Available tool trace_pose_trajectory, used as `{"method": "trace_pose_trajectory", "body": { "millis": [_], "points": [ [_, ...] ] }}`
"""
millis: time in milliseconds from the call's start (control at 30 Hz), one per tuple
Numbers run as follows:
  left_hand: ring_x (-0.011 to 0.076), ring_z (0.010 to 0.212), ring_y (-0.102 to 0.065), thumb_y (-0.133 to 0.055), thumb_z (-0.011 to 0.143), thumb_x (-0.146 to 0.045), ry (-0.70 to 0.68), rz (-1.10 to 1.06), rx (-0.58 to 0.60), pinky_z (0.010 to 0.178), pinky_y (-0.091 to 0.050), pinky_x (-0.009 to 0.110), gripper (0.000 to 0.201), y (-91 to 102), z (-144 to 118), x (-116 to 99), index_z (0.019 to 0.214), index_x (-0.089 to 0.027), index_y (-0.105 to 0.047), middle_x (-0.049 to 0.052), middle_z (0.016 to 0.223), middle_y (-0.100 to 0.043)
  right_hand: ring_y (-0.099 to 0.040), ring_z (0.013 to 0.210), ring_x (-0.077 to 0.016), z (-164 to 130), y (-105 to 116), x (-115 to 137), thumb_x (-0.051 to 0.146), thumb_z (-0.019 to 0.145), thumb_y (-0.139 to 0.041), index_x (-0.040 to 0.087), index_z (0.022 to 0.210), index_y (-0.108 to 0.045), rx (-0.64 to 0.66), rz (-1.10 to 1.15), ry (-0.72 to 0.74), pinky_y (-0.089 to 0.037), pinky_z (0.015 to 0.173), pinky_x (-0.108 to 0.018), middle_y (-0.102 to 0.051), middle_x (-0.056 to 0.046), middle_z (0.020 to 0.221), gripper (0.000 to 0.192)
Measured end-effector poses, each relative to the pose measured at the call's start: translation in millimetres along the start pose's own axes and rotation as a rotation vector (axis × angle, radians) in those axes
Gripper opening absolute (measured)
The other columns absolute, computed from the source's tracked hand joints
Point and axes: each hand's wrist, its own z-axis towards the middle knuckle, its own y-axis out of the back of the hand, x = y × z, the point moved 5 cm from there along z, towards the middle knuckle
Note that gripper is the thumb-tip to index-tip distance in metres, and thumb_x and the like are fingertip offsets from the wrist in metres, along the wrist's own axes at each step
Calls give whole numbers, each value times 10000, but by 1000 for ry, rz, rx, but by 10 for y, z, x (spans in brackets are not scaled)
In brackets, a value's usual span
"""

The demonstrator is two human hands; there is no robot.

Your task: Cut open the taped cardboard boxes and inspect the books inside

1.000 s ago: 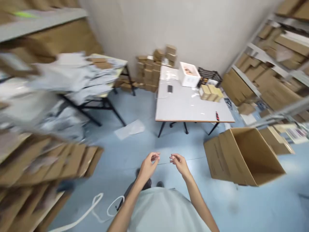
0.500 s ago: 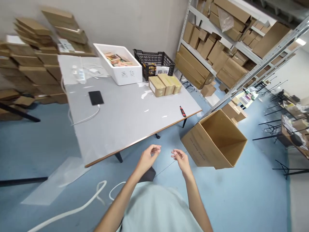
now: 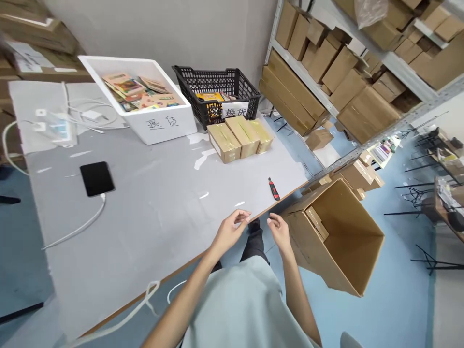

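From the head view, we hold our left hand [image 3: 229, 231] and right hand [image 3: 280, 231] loosely curled and empty at the near edge of the grey-topped table [image 3: 152, 212]. The small red-and-black utility knife [image 3: 273, 188] lies on that edge just beyond the right hand, untouched. We judge this the approach; next calls for a short reach.

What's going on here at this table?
A person stands at the edge of a grey table, both hands raised and holding nothing. The left hand and right hand hover with fingers curled, near a small red knife. Three taped boxes, a phone, a white bin and a black crate sit farther back. An open carton stands on the floor.
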Motion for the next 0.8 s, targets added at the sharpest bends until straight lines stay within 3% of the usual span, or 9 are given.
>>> {"method": "trace_pose_trajectory", "body": {
  "millis": [100,167,333,467,600,800],
  "points": [
    [312,1226,-816,-704,967,-679,12,4,-87,1181,-630,496,413,41,449,-59,1011,-268,-686,128,1296,-860,-770,1305,-351,934,-179,160,676,866,-857,205,1342,-788,60,-86,38,-663,1104,-496,-761,-209,1505,673],
    [311,1237,-815,-701,964,-692,50,2,-166,1184,-627,492,427,61,726,-113,1016,-269,-678,129,1307,-857,-718,1407,-355,1645,-337,406,607,905,-842,202,1431,-749,115,-202,103,-643,1151,-499,-695,-221,1581,670],
    [324,1264,-809,-682,962,-758,139,-8,-359,1194,-622,502,490,24,1365,-301,1001,-269,-666,133,1309,-857,-441,1689,-412,3487,-868,1226,402,925,-862,150,1616,-627,195,-614,343,-401,1389,-605,-520,-279,1753,772],
    [330,1297,-799,-629,1001,-781,161,23,-422,1218,-606,494,530,-47,1820,-455,1049,-260,-713,132,1325,-855,-255,1772,-477,4650,-1275,1481,373,858,-943,128,1702,-525,210,-801,275,-319,1395,-683,-335,-326,1863,973],
    [330,1303,-793,-602,1023,-788,187,62,-475,1207,-611,478,552,-67,2084,-538,1105,-261,-747,123,1329,-850,-244,1759,-484,5166,-1501,1367,362,801,-976,125,1707,-481,257,-850,156,-310,1385,-678,-267,-352,1873,1060],
    [335,1286,-795,-617,1024,-754,242,79,-488,1206,-610,488,530,-93,2169,-481,1119,-257,-773,128,1318,-854,-432,1602,-463,5230,-1535,1181,298,763,-906,115,1665,-477,183,-846,214,-414,1317,-562,-434,-319,1697,1015]
  ]
}}
